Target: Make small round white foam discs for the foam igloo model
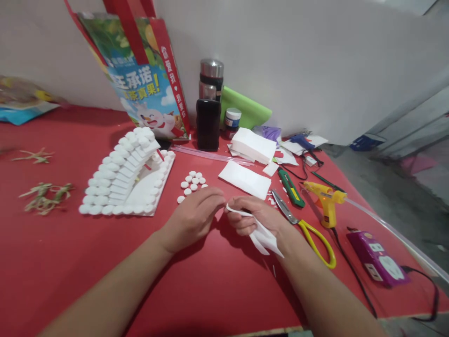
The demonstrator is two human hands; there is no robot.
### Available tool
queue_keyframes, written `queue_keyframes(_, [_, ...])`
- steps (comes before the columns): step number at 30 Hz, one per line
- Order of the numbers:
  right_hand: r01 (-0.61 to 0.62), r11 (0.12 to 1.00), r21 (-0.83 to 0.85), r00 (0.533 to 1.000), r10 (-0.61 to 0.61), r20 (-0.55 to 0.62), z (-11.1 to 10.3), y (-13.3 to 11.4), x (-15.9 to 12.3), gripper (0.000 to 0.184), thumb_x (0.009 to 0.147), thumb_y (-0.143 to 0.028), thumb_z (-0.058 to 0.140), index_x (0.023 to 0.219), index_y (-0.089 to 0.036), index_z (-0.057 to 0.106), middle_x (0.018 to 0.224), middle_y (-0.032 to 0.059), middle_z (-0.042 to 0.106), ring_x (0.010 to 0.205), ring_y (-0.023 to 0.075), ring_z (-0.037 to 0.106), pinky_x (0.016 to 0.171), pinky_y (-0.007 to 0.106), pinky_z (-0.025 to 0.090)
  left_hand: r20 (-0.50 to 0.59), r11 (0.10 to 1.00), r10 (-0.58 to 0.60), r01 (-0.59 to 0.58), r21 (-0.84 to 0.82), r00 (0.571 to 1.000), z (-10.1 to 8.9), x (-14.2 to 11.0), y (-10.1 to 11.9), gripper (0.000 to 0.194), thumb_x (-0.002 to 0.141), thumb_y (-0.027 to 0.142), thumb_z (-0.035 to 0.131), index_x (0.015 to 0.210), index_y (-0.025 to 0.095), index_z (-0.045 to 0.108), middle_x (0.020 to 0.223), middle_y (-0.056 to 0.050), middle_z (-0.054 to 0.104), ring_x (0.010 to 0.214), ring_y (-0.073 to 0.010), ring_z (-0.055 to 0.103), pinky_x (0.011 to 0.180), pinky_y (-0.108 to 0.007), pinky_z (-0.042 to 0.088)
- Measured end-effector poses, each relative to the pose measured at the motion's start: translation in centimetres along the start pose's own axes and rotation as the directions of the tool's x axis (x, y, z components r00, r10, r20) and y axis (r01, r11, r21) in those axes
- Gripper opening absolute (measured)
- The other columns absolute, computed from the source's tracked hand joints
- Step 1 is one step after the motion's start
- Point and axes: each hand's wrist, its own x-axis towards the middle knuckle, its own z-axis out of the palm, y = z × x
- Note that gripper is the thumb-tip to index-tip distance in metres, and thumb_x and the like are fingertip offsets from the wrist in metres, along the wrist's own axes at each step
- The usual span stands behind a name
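Observation:
My left hand (pixel 196 215) and my right hand (pixel 256 217) meet over the red table (pixel 105 262), both closed on a thin white foam strip (pixel 264 236). The strip runs from my left fingertips through my right fist and hangs out below it. Just beyond my left hand lie several small white foam discs (pixel 192 181). A white foam model with rows of discs (pixel 126 175) stands to the left.
Right of my hands lie yellow-handled scissors (pixel 308 229), a green utility knife (pixel 291 188), a yellow glue gun (pixel 326 201) and a purple power strip (pixel 377 257). White foam sheets (pixel 245 180), a black bottle (pixel 208 124), a steel flask (pixel 211 77) and a printed bag (pixel 147 89) stand behind.

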Motion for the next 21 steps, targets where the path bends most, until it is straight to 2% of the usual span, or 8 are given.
queue_keyframes(4, [0.044,0.998,-0.040,0.994,-0.048,-0.098,0.0,0.5,0.4,0.030,0.073,-0.022,0.072,0.069,-0.021,0.043,0.052,-0.0099,0.042,0.041,0.0007,0.016,0.039,0.015,0.009,-0.019,0.995,0.095,-0.094,0.039,0.995,0.4,0.6,0.5,0.019,0.101,0.007,0.047,0.097,0.017,0.063,0.094,-0.010,0.072,0.089,-0.0213,0.066,0.084,-0.035,0.054])
queue_keyframes(6, [0.122,0.985,-0.122,0.971,-0.144,-0.190,0.1,0.7,0.6,0.028,0.072,-0.023,0.071,0.068,-0.022,0.043,0.050,-0.0097,0.041,0.040,0.0015,0.018,0.040,0.017,0.009,-0.002,0.997,-0.009,0.008,-0.071,1.000,0.7,0.8,0.6,0.018,0.101,0.010,0.048,0.096,0.018,0.064,0.094,-0.010,0.071,0.089,-0.0207,0.066,0.082,-0.035,0.054])
queue_keyframes(8, [0.202,0.934,-0.293,0.922,-0.283,-0.266,0.3,1.0,0.6,0.023,0.074,-0.026,0.070,0.069,-0.021,0.048,0.050,-0.0089,0.043,0.041,0.0036,0.023,0.042,0.019,0.013,0.033,0.930,-0.242,0.242,-0.276,0.970,0.9,0.8,0.6,0.010,0.099,0.015,0.055,0.100,0.018,0.064,0.098,-0.009,0.071,0.090,-0.0202,0.067,0.081,-0.035,0.055])
queue_keyframes(9, [0.240,0.871,-0.429,0.880,-0.382,-0.282,0.5,1.1,0.5,0.020,0.075,-0.027,0.069,0.070,-0.021,0.051,0.052,-0.0078,0.045,0.043,0.0050,0.028,0.043,0.020,0.017,0.087,0.836,-0.373,0.375,-0.400,0.924,1.0,0.8,0.6,0.009,0.097,0.019,0.059,0.104,0.018,0.065,0.099,-0.008,0.071,0.088,-0.0197,0.068,0.078,-0.034,0.056])
queue_keyframes(11, [0.263,0.621,-0.739,0.777,-0.590,-0.220,0.7,1.2,0.2,0.015,0.079,-0.027,0.067,0.071,-0.020,0.056,0.058,-0.0050,0.052,0.051,0.0081,0.038,0.049,0.022,0.026,0.264,0.552,-0.551,0.584,-0.595,0.791,1.0,0.7,0.5,0.018,0.093,0.027,0.066,0.109,0.018,0.064,0.093,-0.006,0.071,0.076,-0.0174,0.068,0.069,-0.032,0.057])
queue_keyframes(14, [0.210,0.208,-0.955,0.697,-0.718,-0.003,0.9,1.3,-0.4,0.014,0.085,-0.025,0.062,0.073,-0.020,0.056,0.065,-0.0033,0.058,0.059,0.0104,0.044,0.056,0.024,0.031,0.457,0.241,-0.595,0.689,-0.684,0.661,0.8,0.6,0.3,0.021,0.089,0.034,0.073,0.097,0.017,0.066,0.074,0.000,0.068,0.058,-0.0124,0.062,0.058,-0.027,0.055])
queue_keyframes(17, [0.181,0.055,-0.982,0.685,-0.724,0.085,1.0,1.3,-0.7,0.015,0.088,-0.023,0.059,0.074,-0.021,0.053,0.064,-0.0042,0.056,0.058,0.0106,0.044,0.057,0.025,0.030,0.460,0.189,-0.622,0.692,-0.697,0.634,0.6,0.5,0.2,0.024,0.084,0.034,0.080,0.091,0.016,0.066,0.070,0.000,0.068,0.057,-0.0130,0.063,0.056,-0.026,0.055])
queue_keyframes(21, [0.180,0.057,-0.982,0.687,-0.722,0.084,1.0,1.3,-0.7,0.014,0.089,-0.022,0.059,0.076,-0.021,0.055,0.064,-0.0044,0.057,0.057,0.0104,0.044,0.056,0.025,0.032,0.434,0.267,-0.626,0.700,-0.662,0.648,0.4,0.7,0.0,0.025,0.083,0.036,0.081,0.090,0.016,0.067,0.071,-0.001,0.070,0.059,-0.0154,0.066,0.058,-0.029,0.056])
